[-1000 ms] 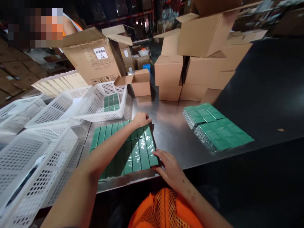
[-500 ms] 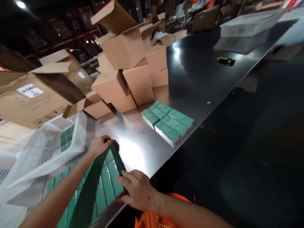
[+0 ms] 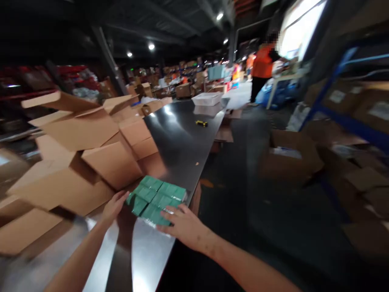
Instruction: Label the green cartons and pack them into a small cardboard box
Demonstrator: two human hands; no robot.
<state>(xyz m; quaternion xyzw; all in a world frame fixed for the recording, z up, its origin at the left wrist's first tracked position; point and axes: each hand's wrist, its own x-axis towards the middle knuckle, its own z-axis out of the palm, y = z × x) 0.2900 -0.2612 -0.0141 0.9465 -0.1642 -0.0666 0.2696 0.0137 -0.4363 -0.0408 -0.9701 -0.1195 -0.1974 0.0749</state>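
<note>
Several green boxes in clear wrap [image 3: 158,198] lie side by side in a flat block on the shiny metal table [image 3: 179,142]. At the block's left edge is my left hand [image 3: 114,207], its fingers stretched out toward the boxes. My right hand [image 3: 181,224] spreads its fingers over the near right corner of the block. Neither hand is closed around a box. Whether the left fingertips press on the wrap I cannot tell.
Open cardboard boxes [image 3: 82,129] are piled along the table's left side. Farther along the table lie a yellow and black tool [image 3: 201,123] and a white bin [image 3: 207,98]. A cardboard box [image 3: 288,156] stands on the floor at right. A person in an orange vest [image 3: 263,63] stands beyond.
My hands have left the larger group of green boxes by the white basket and moved forward to the smaller wrapped block. The view has swung up and right, so the basket is out of sight.
</note>
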